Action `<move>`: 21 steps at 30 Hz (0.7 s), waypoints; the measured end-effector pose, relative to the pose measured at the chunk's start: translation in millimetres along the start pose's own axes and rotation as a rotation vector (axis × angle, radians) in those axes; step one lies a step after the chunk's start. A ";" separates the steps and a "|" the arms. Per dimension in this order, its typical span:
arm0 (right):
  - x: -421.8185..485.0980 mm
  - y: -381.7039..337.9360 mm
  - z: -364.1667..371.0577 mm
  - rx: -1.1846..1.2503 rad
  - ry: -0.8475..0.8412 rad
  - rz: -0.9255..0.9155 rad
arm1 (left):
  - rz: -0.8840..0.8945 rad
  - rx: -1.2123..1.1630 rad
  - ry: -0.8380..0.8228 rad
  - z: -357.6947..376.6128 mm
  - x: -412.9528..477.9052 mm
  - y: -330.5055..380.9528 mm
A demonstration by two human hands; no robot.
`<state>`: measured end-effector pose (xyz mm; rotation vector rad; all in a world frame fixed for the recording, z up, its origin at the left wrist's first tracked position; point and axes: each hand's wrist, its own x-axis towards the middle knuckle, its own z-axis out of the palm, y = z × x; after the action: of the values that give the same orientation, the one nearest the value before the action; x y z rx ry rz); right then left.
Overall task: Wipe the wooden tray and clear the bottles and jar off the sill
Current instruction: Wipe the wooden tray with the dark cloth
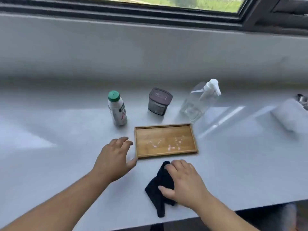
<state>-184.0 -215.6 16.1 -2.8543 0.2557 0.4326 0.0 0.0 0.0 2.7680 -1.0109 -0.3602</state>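
Observation:
A wooden tray with pale pinkish smears lies on the grey sill. Behind it stand a white bottle with a green cap, a dark lidded jar and a clear pump bottle. My left hand hovers open at the tray's left edge, its thumb close to the near-left corner. My right hand lies on a dark cloth in front of the tray, fingers and thumb curled around the fabric.
A white roll or folded towel and a metal object sit at the far right. The window frame runs along the back. The sill's front edge is close under my right wrist.

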 end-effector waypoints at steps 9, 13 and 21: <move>-15.3 5.8 49.5 -0.042 -0.012 -0.003 | -0.132 -0.097 0.046 52.1 24.7 20.7; -9.0 15.6 35.8 0.334 0.103 0.162 | -0.173 -0.071 0.078 66.4 37.3 18.6; 34.6 62.1 -55.2 0.767 0.612 0.432 | -0.166 -0.076 0.147 83.4 41.6 12.3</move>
<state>-149.5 -294.1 43.4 -2.0721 0.9241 -0.4155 -0.3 -42.9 -83.7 2.7687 -0.7218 -0.2082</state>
